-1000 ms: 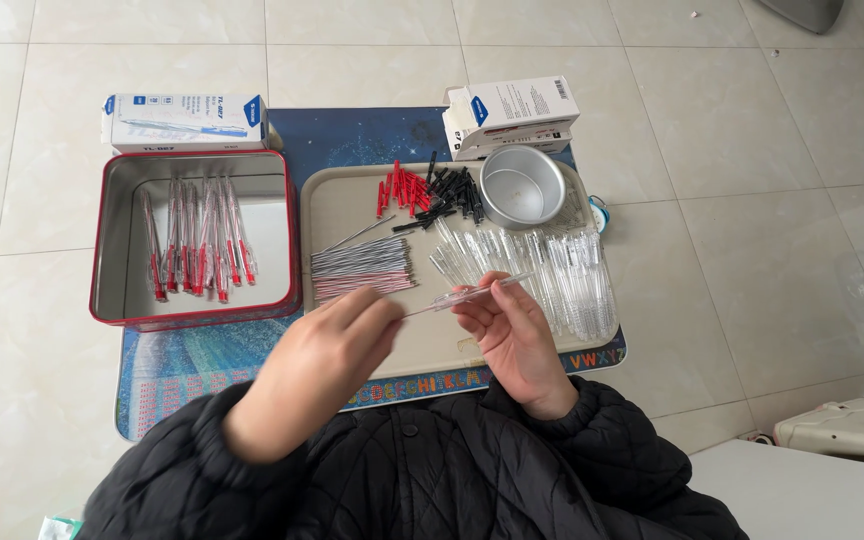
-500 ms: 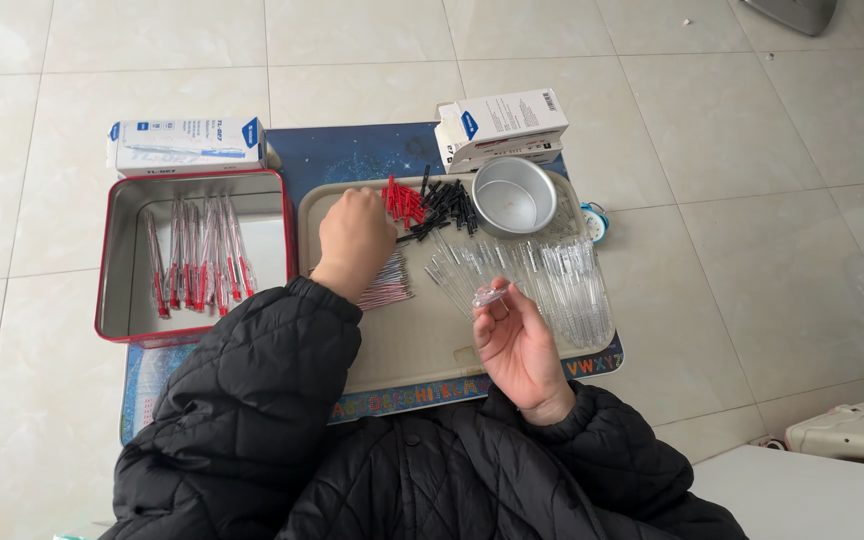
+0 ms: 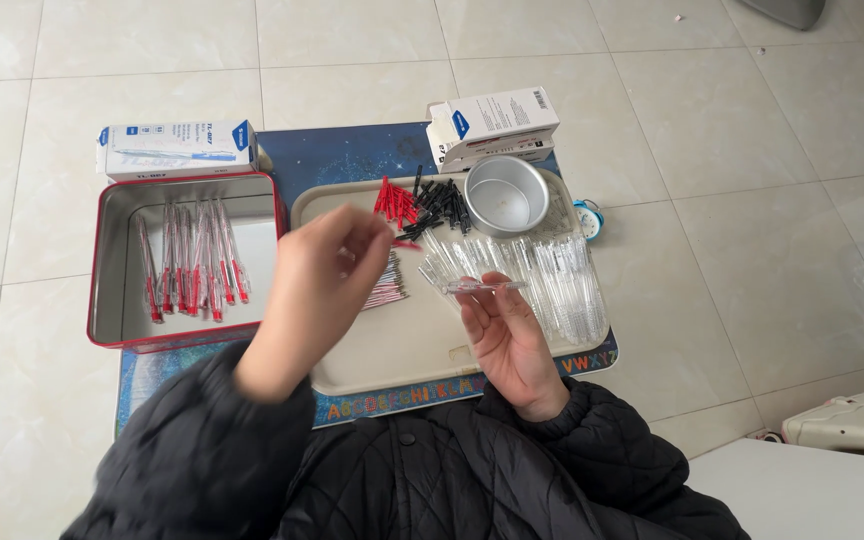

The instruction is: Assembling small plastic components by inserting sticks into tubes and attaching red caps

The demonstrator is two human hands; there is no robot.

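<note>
My right hand (image 3: 507,335) is over the front of a beige tray (image 3: 372,385) and holds a clear pen barrel (image 3: 482,287) level at its fingertips. My left hand (image 3: 322,280) hovers left of it above the tray, fingers pinched on a small red cap (image 3: 406,244). The two hands are a short gap apart. At the back of the tray lie a pile of red caps (image 3: 392,200) and a pile of black parts (image 3: 442,205). A bundle of thin refills (image 3: 389,290) is partly hidden behind my left hand.
Many clear barrels (image 3: 562,280) fill the tray's right side, behind them a round metal bowl (image 3: 505,195). A red-rimmed tin (image 3: 112,300) on the left holds finished red pens (image 3: 192,265). Two white boxes (image 3: 177,150) (image 3: 492,122) lie behind on a blue mat (image 3: 352,155). Tiled floor surrounds everything.
My left hand reached to the red cap pile at the back of the tray, then drew back toward the barrel with a red cap. My right hand kept the clear barrel nearly still.
</note>
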